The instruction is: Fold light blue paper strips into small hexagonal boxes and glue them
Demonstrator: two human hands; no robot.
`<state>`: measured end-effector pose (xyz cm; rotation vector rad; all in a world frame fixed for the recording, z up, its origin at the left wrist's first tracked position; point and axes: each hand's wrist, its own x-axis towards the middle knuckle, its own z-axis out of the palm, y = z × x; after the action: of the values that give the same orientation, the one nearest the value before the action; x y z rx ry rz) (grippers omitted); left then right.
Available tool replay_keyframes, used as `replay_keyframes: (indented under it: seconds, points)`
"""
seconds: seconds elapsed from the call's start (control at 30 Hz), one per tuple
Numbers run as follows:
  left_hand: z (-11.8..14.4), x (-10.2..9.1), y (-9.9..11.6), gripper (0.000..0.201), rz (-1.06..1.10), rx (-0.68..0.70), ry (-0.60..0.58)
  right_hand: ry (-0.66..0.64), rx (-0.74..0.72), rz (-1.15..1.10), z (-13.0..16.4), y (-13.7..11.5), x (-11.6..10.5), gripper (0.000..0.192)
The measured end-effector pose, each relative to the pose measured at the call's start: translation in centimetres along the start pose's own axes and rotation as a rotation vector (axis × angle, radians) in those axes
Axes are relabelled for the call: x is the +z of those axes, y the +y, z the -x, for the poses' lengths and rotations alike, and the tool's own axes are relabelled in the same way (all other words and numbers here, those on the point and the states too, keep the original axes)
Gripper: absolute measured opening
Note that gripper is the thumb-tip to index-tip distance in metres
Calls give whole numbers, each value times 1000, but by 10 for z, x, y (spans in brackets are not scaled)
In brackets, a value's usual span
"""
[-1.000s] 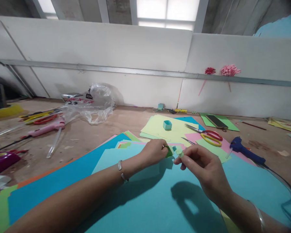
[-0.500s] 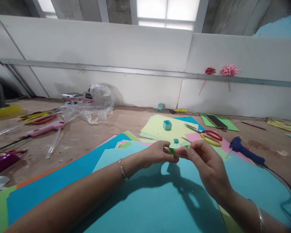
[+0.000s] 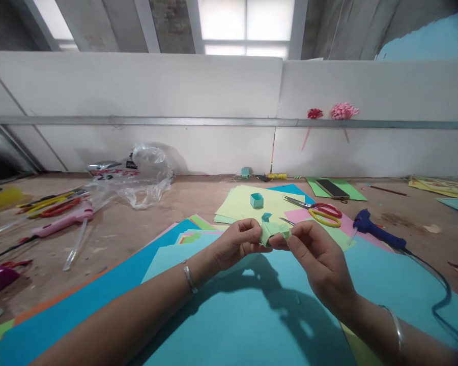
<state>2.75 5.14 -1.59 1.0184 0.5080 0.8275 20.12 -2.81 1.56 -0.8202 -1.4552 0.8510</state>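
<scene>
Between both hands, above the light blue sheet point(image 3: 221, 310), is a small folded piece of pale green paper point(image 3: 270, 231). My left hand point(image 3: 238, 241) is closed on its left side, thumb and fingers pinching. My right hand point(image 3: 316, 249) pinches the right end, with fingertips partly under the paper. A small teal paper piece point(image 3: 266, 217) shows just above the green fold; whether it is attached I cannot tell. Just beyond, an open teal paper box point(image 3: 257, 200) sits on the yellow sheets point(image 3: 236, 201).
Scissors point(image 3: 320, 212) with red and yellow handles lie beyond my right hand, near a blue glue gun point(image 3: 377, 231) with its cord. A phone point(image 3: 331, 188) rests on green paper. At left are a plastic bag point(image 3: 137, 175) and a pink glue gun point(image 3: 64, 221).
The green paper has turned, showing more of its top face, and the left fingers have shifted their pinch. The whole view has tilted up slightly and swung right.
</scene>
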Motion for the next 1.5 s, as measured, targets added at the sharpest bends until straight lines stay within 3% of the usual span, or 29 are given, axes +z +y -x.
replay_keyframes:
  seconds: [0.1, 0.17, 0.27, 0.4, 0.57, 0.83, 0.97, 1.23, 1.5]
  points:
    - [0, -4, -1, 40, 70, -69, 4, 11, -50, 67, 0, 1, -3, 14]
    - [-1, -7, -1, 41, 122, -137, 38, 46, -142, 227, -2, 1, -6, 11]
    - [-3, -7, -1, 28, 202, -209, 118, 68, -368, 521, -6, 3, -11, 9]
    - [-3, -4, -3, 19, 264, -260, 154, -25, -701, 809, -9, 11, -14, 15]
    - [-2, -3, -9, 17, 266, -319, 146, 14, -900, 1020, -11, 24, -14, 18]
    - [2, 0, -11, 20, 253, -389, 103, 80, -908, 1016, -11, 29, -9, 15]
    - [1, 2, -12, 17, 255, -419, 158, 80, -840, 1055, -11, 35, -7, 17]
    - [2, 4, -12, 13, 244, -413, 227, 50, -758, 1193, -11, 44, -3, 31]
    - [1, 5, -15, 14, 170, -329, 183, -54, -627, 1281, -10, 48, -7, 21]
